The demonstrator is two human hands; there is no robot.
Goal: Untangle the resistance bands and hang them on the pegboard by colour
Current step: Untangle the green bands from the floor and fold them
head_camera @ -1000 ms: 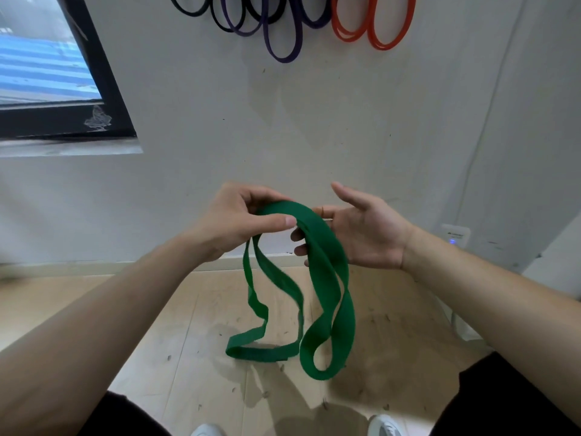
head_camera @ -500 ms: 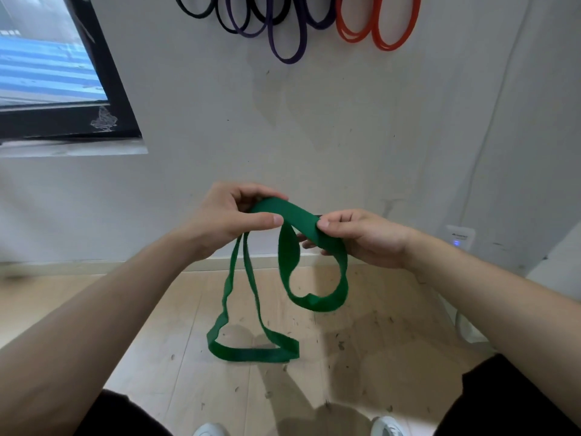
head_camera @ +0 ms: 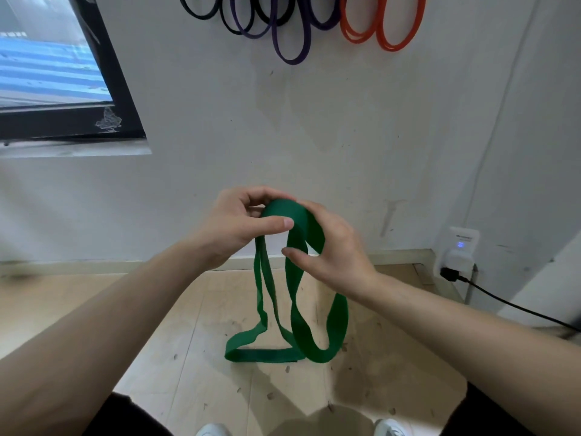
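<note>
A green resistance band (head_camera: 297, 328) hangs in twisted loops from both my hands, above the wooden floor. My left hand (head_camera: 239, 225) grips its top fold, thumb pressed across the band. My right hand (head_camera: 330, 253) is passed through one wide loop and curls round the band just right of the fold. High on the white wall hang black bands (head_camera: 220, 17), purple bands (head_camera: 290, 55) and orange bands (head_camera: 385, 36), cut off by the top edge of the view.
A dark-framed window (head_camera: 103, 96) fills the upper left. A white plug-in device (head_camera: 460, 247) with a blue light sits low on the wall at right, its black cable (head_camera: 503, 302) running off right. My white shoes (head_camera: 213, 431) show at the bottom edge.
My right hand has slid through the wide loop and closed in against my left hand. The hanging loops have dropped lower and swung to the right.
</note>
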